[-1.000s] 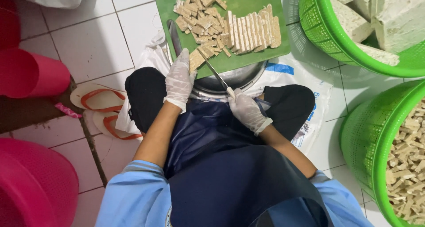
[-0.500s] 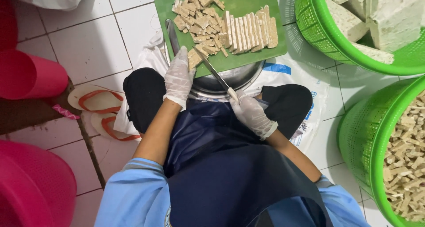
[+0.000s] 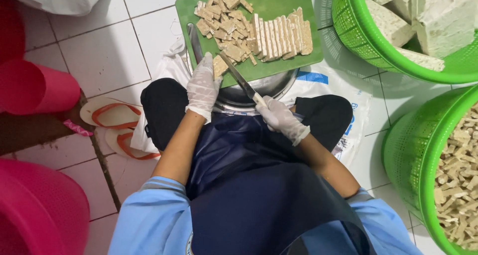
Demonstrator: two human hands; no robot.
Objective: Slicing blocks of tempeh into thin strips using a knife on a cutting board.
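Note:
A green cutting board (image 3: 279,6) rests on a metal bowl (image 3: 271,88) between my knees. On it lie a row of pale tempeh slices (image 3: 279,36) and a heap of small cut pieces (image 3: 221,21). My gloved left hand (image 3: 203,86) rests at the board's near edge, fingers on a piece beside a second knife (image 3: 194,42) lying flat. My gloved right hand (image 3: 281,118) grips the handle of a knife (image 3: 239,78) whose blade points up-left onto the board among the cut pieces.
A green basket (image 3: 368,41) with large pale blocks stands at the upper right, another green basket (image 3: 413,155) of cut strips at the right. Pink plastic tubs (image 3: 35,91) sit at the left, sandals (image 3: 112,115) on the tiled floor beside my left knee.
The view has shifted slightly. My right hand and its knife have edged a little; the left hand stays at the board's near edge.

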